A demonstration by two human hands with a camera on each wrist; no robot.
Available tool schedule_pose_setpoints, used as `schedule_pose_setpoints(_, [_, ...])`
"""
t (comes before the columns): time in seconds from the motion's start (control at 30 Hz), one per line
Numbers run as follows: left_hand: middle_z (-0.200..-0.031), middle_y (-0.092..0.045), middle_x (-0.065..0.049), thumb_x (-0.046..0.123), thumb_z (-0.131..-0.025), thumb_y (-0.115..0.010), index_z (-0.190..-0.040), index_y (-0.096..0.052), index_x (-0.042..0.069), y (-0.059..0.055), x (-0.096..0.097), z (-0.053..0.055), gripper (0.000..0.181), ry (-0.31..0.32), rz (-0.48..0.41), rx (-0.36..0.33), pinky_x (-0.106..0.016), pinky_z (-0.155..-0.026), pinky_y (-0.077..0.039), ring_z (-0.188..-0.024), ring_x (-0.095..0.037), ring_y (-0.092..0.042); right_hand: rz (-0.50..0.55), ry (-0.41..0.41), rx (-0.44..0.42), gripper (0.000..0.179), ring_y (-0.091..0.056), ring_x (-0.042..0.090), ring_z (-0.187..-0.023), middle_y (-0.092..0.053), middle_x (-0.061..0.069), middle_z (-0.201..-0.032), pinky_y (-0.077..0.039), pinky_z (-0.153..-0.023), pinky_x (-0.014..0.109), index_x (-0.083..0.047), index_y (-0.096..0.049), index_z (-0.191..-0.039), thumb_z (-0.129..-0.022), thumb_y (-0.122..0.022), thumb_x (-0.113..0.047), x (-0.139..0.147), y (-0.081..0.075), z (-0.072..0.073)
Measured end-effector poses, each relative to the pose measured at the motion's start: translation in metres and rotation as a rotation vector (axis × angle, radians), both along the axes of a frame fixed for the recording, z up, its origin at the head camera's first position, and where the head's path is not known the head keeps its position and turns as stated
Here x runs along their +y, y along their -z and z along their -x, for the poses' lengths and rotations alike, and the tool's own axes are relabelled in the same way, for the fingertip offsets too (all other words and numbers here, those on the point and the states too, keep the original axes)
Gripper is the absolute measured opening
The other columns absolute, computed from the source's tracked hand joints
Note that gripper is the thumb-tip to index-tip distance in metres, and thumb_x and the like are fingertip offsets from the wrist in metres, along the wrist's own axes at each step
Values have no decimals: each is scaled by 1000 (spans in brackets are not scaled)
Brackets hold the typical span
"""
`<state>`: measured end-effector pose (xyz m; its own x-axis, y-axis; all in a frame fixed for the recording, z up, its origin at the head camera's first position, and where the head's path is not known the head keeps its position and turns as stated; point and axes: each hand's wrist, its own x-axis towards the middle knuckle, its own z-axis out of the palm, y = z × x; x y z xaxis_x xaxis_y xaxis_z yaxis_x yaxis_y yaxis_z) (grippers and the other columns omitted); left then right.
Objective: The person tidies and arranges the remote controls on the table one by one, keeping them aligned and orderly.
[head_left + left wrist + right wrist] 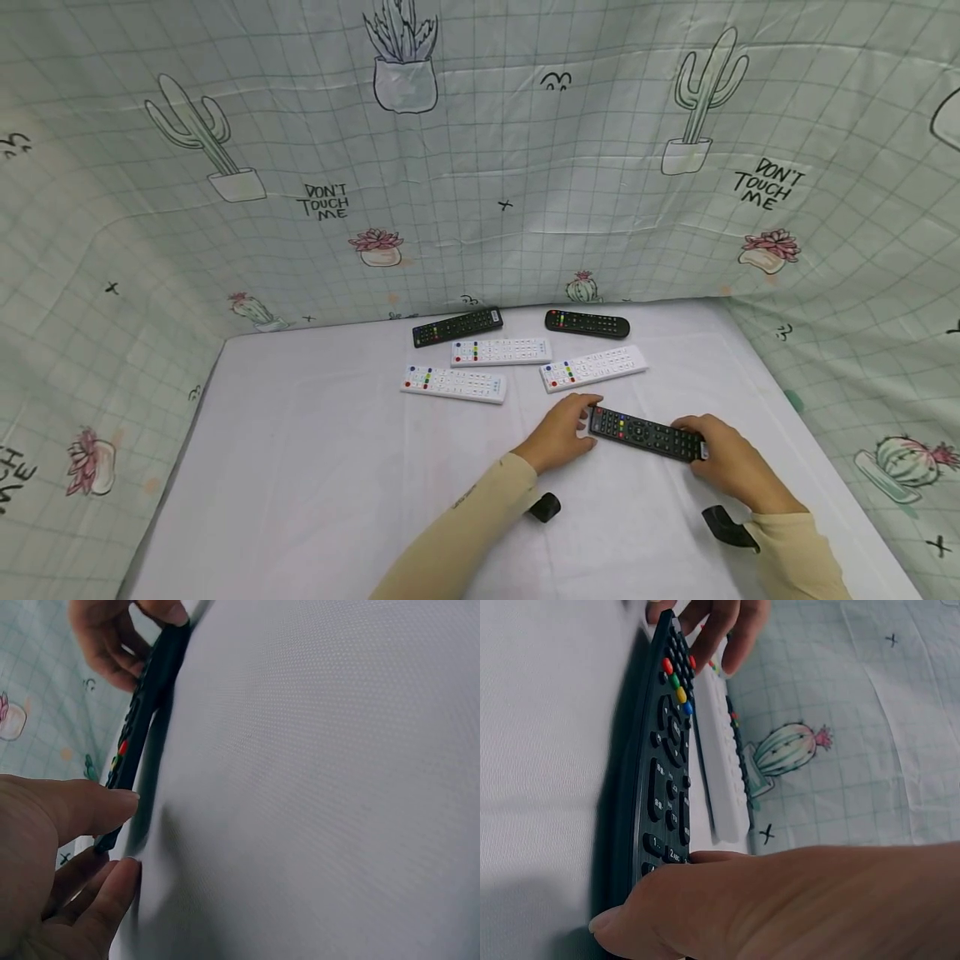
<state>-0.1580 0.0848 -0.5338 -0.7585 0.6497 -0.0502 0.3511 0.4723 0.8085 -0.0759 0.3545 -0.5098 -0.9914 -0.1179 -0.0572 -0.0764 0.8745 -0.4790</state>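
Observation:
A long black remote control (645,435) with colored buttons lies between both hands at the front right of the white table. My left hand (561,433) has its thumb and fingers curved about the remote's left end, thumb on the near side. In the left wrist view the thumb (105,808) partly covers that end. The remote's right end is gripped by my right hand (731,462), with the thumb along the near edge. Seen from the right wrist, this hand (727,900) hides the bottom of the keypad. A dark shadow shows under the remote.
Behind lie three white remotes, one at left (453,385), one in the middle (501,352), one at right (594,368). Farther back are two black remotes, left (457,327) and right (587,323). Cactus-print cloth (502,150) hangs behind and beside the white tabletop (315,467).

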Motion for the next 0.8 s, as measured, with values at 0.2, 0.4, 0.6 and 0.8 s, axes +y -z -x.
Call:
schedule_pose_setpoints(0.2, [-134,-61,-11,-6,-90,-78,-149,-55,3,4,-5,-2,65,1,-27,8,-15,-91,-52,-110,-14,-63,4,-23,12,55,-62,53,-117,-68,28,-119,-51,-97,67,8,-68,-122,-68,-77,17,-7,1,0])
schedule_pose_setpoints(0.4, [-126,-63,-8,-7,-88,-79,-145,-60,4,4,-10,-6,61,-23,-20,28,-15,-87,-50,-96,-5,-57,5,-46,9,54,-64,52,-116,-68,26,-118,-52,-97,65,9,-68,-121,-69,-78,18,-17,-1,1])
schedule_pose_setpoints(0.6, [-129,-63,-7,-5,-89,-79,-145,-60,6,3,-22,-10,59,-44,-9,16,-17,-90,-52,-101,-7,-59,16,-53,10,54,-64,52,-115,-68,27,-116,-52,-97,66,11,-68,-120,-68,-79,18,-22,1,2])
schedule_pose_setpoints(0.8, [-128,-63,-8,-5,-89,-80,-144,-61,6,2,-32,-13,59,-69,-7,4,-18,-91,-52,-102,-9,-60,29,-75,27,54,-64,52,-113,-68,27,-115,-52,-97,66,11,-68,-119,-67,-78,19,-28,3,3])
